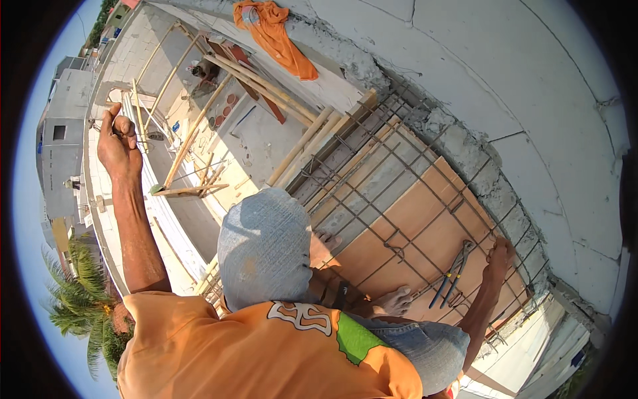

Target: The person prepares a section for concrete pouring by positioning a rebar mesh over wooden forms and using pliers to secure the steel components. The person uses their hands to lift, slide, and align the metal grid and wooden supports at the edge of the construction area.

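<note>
My left hand (119, 147) is raised out to the left, its fingers curled closed; whatever is in them, if anything, is too small to make out. Low on the right, my right hand (500, 257) rests closed against the edge of a grid of steel bars (392, 237), and what it grips is hidden. Beside it, end-cutting pincers (453, 274) with blue and yellow handles lie on the bars, jaws pointing away from me. Beneath the grid are plywood sheets (372, 263) and a grey board (362, 193). My bare feet (393, 302) are on the grid.
A rough concrete wall edge (458, 156) borders the grid on the right. An orange cloth (276, 40) hangs over the wall ahead. To the left is a drop to a lower level with wooden poles (193, 139), reddish buckets (226, 110) and a person (205, 70).
</note>
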`<state>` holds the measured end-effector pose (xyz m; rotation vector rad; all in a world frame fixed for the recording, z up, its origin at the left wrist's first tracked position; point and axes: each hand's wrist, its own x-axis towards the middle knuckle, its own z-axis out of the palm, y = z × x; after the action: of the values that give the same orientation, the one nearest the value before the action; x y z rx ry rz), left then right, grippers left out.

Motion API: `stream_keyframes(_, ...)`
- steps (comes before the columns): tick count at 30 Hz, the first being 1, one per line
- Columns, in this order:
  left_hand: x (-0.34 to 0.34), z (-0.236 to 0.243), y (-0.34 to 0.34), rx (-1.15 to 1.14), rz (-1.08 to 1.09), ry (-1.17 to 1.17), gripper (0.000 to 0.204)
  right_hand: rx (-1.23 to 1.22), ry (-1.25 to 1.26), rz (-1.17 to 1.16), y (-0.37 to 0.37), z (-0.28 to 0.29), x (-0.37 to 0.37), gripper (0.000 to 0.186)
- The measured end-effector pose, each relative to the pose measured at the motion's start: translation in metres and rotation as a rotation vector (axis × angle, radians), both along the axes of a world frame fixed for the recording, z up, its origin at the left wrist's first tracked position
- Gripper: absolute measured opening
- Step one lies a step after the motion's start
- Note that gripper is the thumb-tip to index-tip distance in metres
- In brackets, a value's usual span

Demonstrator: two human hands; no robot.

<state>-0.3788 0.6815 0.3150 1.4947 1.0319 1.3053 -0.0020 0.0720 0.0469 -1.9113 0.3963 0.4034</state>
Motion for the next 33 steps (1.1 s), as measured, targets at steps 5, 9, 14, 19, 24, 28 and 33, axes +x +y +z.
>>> stream_keyframes(5,0.023,-0.048,-0.043,-0.195,-0.118,-0.042,0.035,-0.231,-0.476,0.946,0.139,0.086,-0.035,0.016)
stream_keyframes(9,0.066,-0.097,-0.094,-0.419,-0.277,-0.074,0.044,-0.115,-1.037,1.328,0.247,0.161,-0.065,0.041)
stream_keyframes(14,0.116,-0.127,-0.142,-0.614,-0.463,-0.227,0.057,0.064,-1.142,1.553,0.342,0.182,-0.119,0.058)
stream_keyframes(19,0.123,-0.129,-0.147,-0.667,-0.525,-0.188,0.062,0.198,-0.728,1.687,0.382,0.142,-0.147,0.054)
stream_keyframes(24,0.106,-0.162,-0.154,-0.5,-0.635,-0.237,0.068,0.308,-0.609,1.567,0.381,0.114,-0.159,0.032)
stream_keyframes(28,0.067,-0.156,-0.153,-0.775,-0.801,-0.256,0.073,0.209,-0.274,1.57,0.376,0.111,-0.172,0.019)
stream_keyframes(33,-0.081,-0.186,-0.133,-0.614,-0.829,0.519,0.086,0.151,-0.351,1.447,0.375,0.119,-0.18,0.022)
